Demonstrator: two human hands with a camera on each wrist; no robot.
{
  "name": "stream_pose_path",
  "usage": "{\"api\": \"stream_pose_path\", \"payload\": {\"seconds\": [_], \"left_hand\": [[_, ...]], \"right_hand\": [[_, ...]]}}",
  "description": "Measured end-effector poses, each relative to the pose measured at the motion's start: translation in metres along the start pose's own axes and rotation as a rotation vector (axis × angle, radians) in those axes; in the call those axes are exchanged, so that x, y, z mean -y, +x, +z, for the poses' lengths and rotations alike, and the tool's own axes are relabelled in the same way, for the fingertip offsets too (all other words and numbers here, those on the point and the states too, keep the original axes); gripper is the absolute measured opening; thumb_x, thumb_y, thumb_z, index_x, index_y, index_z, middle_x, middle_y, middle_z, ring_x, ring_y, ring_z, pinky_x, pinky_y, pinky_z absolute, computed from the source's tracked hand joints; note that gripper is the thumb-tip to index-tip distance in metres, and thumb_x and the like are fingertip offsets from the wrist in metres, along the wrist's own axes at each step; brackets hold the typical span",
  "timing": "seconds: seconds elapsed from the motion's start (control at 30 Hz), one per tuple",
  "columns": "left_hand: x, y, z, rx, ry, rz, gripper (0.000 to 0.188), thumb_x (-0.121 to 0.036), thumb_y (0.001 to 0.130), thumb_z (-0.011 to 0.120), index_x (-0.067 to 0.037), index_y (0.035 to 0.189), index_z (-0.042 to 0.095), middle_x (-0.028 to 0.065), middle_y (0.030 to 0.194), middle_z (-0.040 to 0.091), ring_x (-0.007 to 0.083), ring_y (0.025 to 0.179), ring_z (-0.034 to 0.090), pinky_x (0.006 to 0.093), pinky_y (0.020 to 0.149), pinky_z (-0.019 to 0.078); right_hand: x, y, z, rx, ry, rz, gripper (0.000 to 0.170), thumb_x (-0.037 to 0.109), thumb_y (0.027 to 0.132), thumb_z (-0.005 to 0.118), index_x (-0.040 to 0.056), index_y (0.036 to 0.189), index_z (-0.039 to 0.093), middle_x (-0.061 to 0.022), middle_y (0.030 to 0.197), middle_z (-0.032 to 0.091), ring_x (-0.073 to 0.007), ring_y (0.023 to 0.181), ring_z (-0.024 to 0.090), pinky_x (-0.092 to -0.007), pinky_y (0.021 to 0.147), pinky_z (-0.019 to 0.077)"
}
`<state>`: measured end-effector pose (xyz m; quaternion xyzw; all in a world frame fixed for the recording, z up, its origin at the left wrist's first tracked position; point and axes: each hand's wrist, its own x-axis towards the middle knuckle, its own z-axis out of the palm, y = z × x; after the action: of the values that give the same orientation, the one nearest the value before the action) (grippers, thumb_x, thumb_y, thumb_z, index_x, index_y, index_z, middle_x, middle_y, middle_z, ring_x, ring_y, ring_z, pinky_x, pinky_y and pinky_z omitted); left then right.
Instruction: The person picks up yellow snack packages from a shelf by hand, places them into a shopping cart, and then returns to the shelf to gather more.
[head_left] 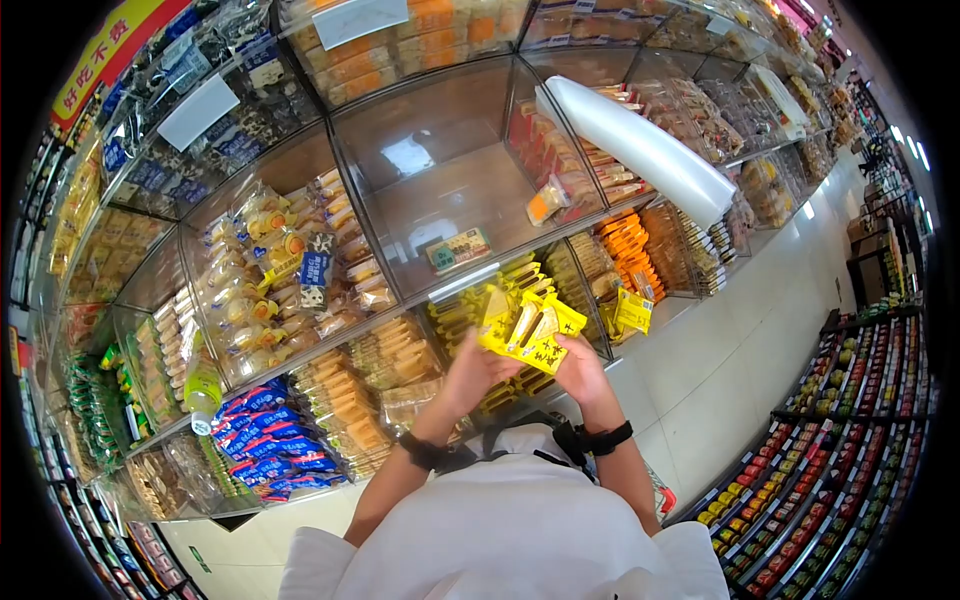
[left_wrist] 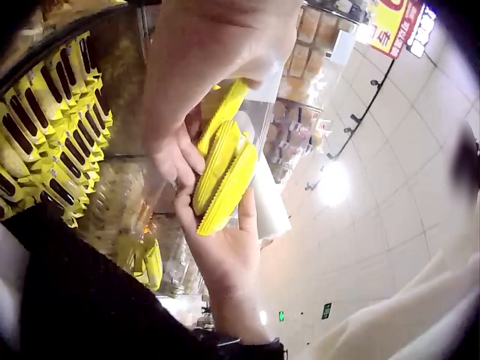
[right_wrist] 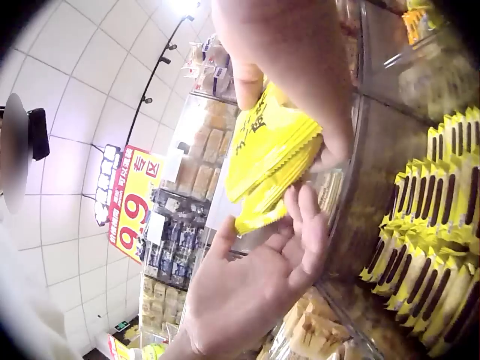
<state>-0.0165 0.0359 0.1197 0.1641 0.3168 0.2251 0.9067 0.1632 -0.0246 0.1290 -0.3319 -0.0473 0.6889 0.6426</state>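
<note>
Several yellow packets (head_left: 530,328) (left_wrist: 225,180) (right_wrist: 270,150) are held together in front of the body, above the shelf edge. My right hand (head_left: 583,372) (left_wrist: 225,251) (right_wrist: 300,67) grips their right side, thumb on the face. At their left and lower side is my left hand (head_left: 476,374) (left_wrist: 217,60) (right_wrist: 259,289), its thumb and curled fingers around the edge. Part of its grip is hidden behind the packets. More yellow packets (left_wrist: 56,135) (right_wrist: 435,240) stand in rows in the bin below.
A plastic bag roll (head_left: 640,150) lies across the upper bins. A small card (head_left: 458,250) stands in the bin ahead. Blue packets (head_left: 265,440) and a green-capped bottle (head_left: 202,388) are at the left. Another yellow packet (head_left: 631,312) lies right of the hands.
</note>
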Motion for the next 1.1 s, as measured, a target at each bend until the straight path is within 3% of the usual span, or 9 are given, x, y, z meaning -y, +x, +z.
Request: {"api": "stream_pose_path", "payload": {"seconds": [0.13, 0.23, 0.33, 0.43, 0.53, 0.63, 0.73, 0.83, 1.1], "left_hand": [[0.008, 0.001, -0.004, 0.020, 0.193, 0.108, 0.043, -0.029, 0.087, 0.040, 0.000, 0.118, 0.043, 0.0142, 0.114, 0.053, 0.0240, 0.102, 0.053, 0.0383, 0.093, 0.0389], [0.010, 0.006, -0.020, -0.076, 0.405, 0.102, 0.036, -0.015, 0.081, 0.041, 0.005, 0.111, 0.046, 0.0147, 0.110, 0.053, 0.0228, 0.098, 0.055, 0.0325, 0.087, 0.0439], [0.003, -0.004, -0.020, -0.042, 0.507, 0.083, 0.037, -0.016, 0.080, 0.042, 0.005, 0.110, 0.047, 0.0134, 0.109, 0.054, 0.0229, 0.095, 0.055, 0.0316, 0.088, 0.0410], [-0.009, -0.004, -0.032, 0.130, 0.885, 0.093, 0.039, -0.017, 0.079, 0.042, 0.003, 0.113, 0.047, 0.0122, 0.108, 0.055, 0.0234, 0.095, 0.053, 0.0315, 0.090, 0.0370], [-0.013, -0.003, -0.036, 0.201, 0.984, 0.074, 0.042, -0.019, 0.079, 0.042, 0.000, 0.116, 0.046, 0.0113, 0.109, 0.054, 0.0226, 0.099, 0.050, 0.0323, 0.093, 0.0338], [-0.005, -0.002, -0.028, 0.037, 0.898, 0.294, 0.041, -0.022, 0.083, 0.044, -0.001, 0.117, 0.045, 0.0099, 0.112, 0.051, 0.0202, 0.103, 0.048, 0.0308, 0.092, 0.0343], [-0.010, -0.011, -0.006, -0.056, 0.549, 0.203, 0.041, -0.023, 0.085, 0.050, 0.001, 0.117, 0.044, 0.0097, 0.114, 0.049, 0.0170, 0.105, 0.045, 0.0289, 0.089, 0.0363], [-0.005, -0.005, -0.008, 0.023, 0.732, 0.401, 0.042, -0.021, 0.084, 0.056, 0.004, 0.116, 0.043, 0.0099, 0.110, 0.051, 0.0148, 0.101, 0.046, 0.0272, 0.085, 0.0387], [-0.005, -0.002, -0.002, -0.074, 0.759, 0.450, 0.041, -0.015, 0.083, 0.057, 0.005, 0.115, 0.044, 0.0099, 0.102, 0.055, 0.0139, 0.094, 0.049, 0.0276, 0.083, 0.0397]], "right_hand": [[0.003, -0.003, 0.013, 0.021, -0.020, 0.018, 0.040, 0.004, 0.081, 0.052, -0.0005, 0.120, 0.043, -0.0095, 0.115, 0.053, -0.0205, 0.104, 0.052, -0.0345, 0.090, 0.0408], [0.002, -0.001, 0.011, 0.004, -0.099, 0.041, 0.039, 0.004, 0.081, 0.053, -0.0014, 0.118, 0.044, -0.0097, 0.114, 0.054, -0.0200, 0.103, 0.053, -0.0336, 0.089, 0.0416], [-0.001, 0.002, 0.006, 0.002, -0.134, 0.044, 0.038, 0.004, 0.081, 0.053, -0.0019, 0.118, 0.045, -0.0100, 0.113, 0.055, -0.0199, 0.102, 0.054, -0.0337, 0.088, 0.0424], [0.000, 0.002, 0.003, 0.012, -0.157, 0.093, 0.039, 0.005, 0.082, 0.053, -0.0018, 0.119, 0.044, -0.0101, 0.114, 0.054, -0.0201, 0.102, 0.054, -0.0340, 0.088, 0.0427], [0.001, 0.001, 0.005, 0.023, -0.126, 0.119, 0.040, 0.005, 0.082, 0.054, -0.0013, 0.120, 0.043, -0.0100, 0.115, 0.053, -0.0205, 0.103, 0.053, -0.0344, 0.088, 0.0426], [0.004, 0.000, 0.012, 0.022, -0.120, 0.085, 0.040, 0.006, 0.083, 0.054, -0.0005, 0.121, 0.042, -0.0093, 0.116, 0.053, -0.0206, 0.104, 0.053, -0.0349, 0.089, 0.0423], [0.001, 0.001, 0.010, 0.036, -0.150, 0.080, 0.043, 0.006, 0.084, 0.052, 0.0009, 0.124, 0.038, -0.0096, 0.120, 0.049, -0.0223, 0.109, 0.050, -0.0380, 0.092, 0.0404], [-0.001, -0.002, 0.015, 0.053, -0.111, 0.051, 0.044, 0.005, 0.085, 0.050, 0.0023, 0.126, 0.035, -0.0099, 0.122, 0.047, -0.0229, 0.111, 0.048, -0.0388, 0.094, 0.0394], [-0.004, -0.005, 0.018, 0.076, -0.087, -0.053, 0.044, 0.003, 0.085, 0.049, 0.0050, 0.127, 0.034, -0.0077, 0.121, 0.047, -0.0196, 0.109, 0.049, -0.0351, 0.091, 0.0409]]}}
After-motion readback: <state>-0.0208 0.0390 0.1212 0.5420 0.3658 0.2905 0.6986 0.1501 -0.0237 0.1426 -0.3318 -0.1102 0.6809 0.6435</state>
